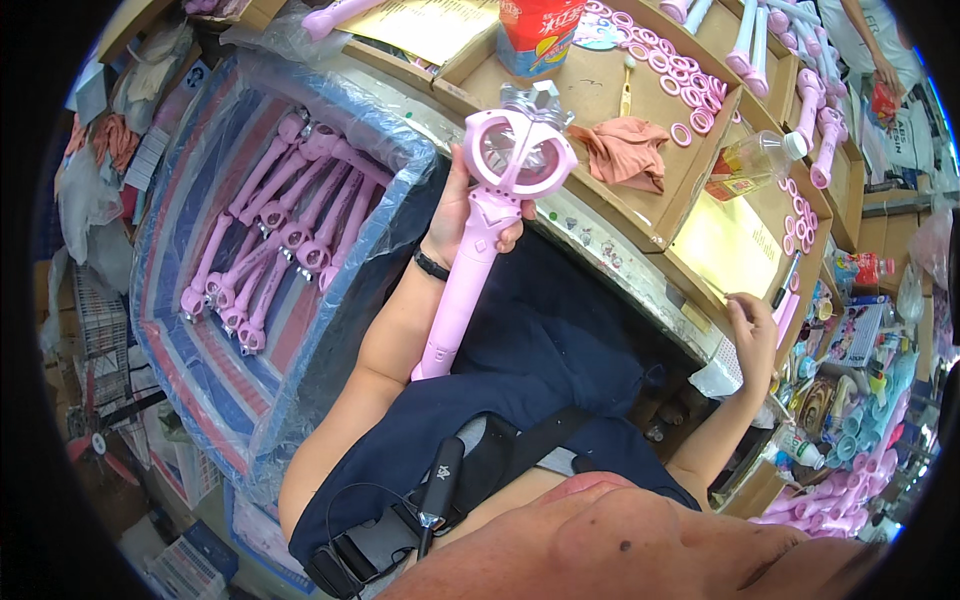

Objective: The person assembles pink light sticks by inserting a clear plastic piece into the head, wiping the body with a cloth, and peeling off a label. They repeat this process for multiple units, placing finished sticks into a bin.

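Observation:
My left hand (450, 218) is closed around a pink toy wand (464, 290), just below its head. The wand stands tilted, its round clear-windowed head and faceted clear top pointing up, its handle end by my lap. Off to the right, my right hand (752, 328) hovers by the edge of the cardboard tray (690, 290), fingers loosely bent and apart, with nothing visible in them. A yellow sheet (728, 245) and a dark pen-like stick (786, 283) lie close to it. Left of my arm, several similar wands (290, 215) lie in a striped, plastic-lined bin (180, 365).
Across the workbench, cardboard trays hold pink rings (690, 80), an orange cloth (628, 152), a brush (627, 88), a red-and-blue drink carton (538, 38) and a bottle (752, 165). More wand parts (810, 105) lie farther right. Another person (875, 45) stands at the upper right.

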`<state>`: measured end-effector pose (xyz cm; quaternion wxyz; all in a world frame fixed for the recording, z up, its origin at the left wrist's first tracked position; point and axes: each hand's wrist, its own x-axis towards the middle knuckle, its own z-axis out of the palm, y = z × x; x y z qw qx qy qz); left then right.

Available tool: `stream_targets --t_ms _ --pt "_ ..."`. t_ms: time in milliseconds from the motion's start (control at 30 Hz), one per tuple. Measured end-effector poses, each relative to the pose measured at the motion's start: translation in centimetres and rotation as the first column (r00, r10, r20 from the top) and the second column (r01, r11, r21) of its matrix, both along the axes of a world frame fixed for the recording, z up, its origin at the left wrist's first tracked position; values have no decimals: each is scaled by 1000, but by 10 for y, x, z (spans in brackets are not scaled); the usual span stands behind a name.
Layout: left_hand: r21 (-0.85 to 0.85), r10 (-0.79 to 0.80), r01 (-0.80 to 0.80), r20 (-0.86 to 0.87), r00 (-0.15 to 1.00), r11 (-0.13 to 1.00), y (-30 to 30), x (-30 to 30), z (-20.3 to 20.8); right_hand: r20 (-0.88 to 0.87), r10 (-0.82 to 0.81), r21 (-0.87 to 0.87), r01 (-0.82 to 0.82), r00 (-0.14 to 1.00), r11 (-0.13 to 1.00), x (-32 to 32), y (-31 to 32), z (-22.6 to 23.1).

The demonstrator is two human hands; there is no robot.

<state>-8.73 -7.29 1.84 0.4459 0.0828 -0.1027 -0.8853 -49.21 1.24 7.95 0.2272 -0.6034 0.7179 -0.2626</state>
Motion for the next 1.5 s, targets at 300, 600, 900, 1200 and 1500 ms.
stream_targets --t_ms 300,600,900,1200,1500 --pt "-51 37 -22 329 944 998 9 -15 16 -106 386 -633 -361 916 685 148 -5 20" --pt "-132 117 -61 466 877 989 20 -8 26 -163 382 -646 -391 910 655 170 -15 22" --pt "-257 210 -43 672 710 965 27 -14 41 -178 367 -627 -393 913 673 170 -19 8" --pt "-353 303 -48 715 630 934 35 -12 54 474 230 -297 -91 850 950 170 -13 -31" --pt "-434 367 -32 719 590 900 40 -16 59 632 184 -118 -141 753 983 158 -12 -36"
